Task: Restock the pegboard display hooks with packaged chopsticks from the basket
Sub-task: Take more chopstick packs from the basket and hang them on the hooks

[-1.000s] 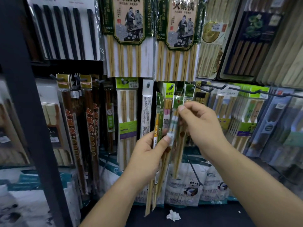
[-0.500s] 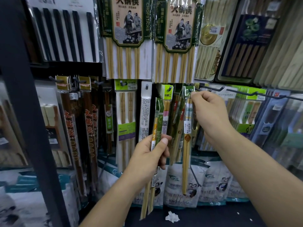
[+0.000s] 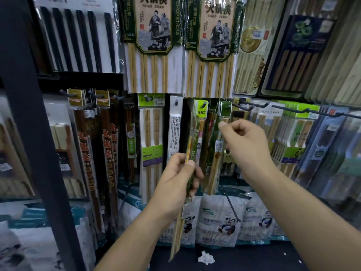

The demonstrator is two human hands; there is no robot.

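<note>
My left hand (image 3: 178, 178) grips a few narrow green-and-yellow chopstick packs (image 3: 190, 145) upright in front of the pegboard; their bamboo ends (image 3: 176, 239) hang below my wrist. A pack with a green header (image 3: 224, 108) hangs on a peg, its sticks (image 3: 214, 173) dangling. My right hand (image 3: 245, 145) hovers just right of that pack, below the header, fingers loosely curled. Its thumb tip is at the pack's edge and nothing shows between thumb and fingers. The basket is out of view.
Long black hooks (image 3: 252, 107) jut out at the right above green-labelled packs (image 3: 293, 133). Big chopstick sets (image 3: 154, 45) fill the row above. A dark upright post (image 3: 29, 133) stands at the left. Panda-print bags (image 3: 220, 218) and a crumpled white paper (image 3: 206, 258) lie below.
My right hand took one pack from the bundle, lifted it to the peg, and has dropped away from the header, leaving the pack hanging. My left hand stayed in place with the other packs.
</note>
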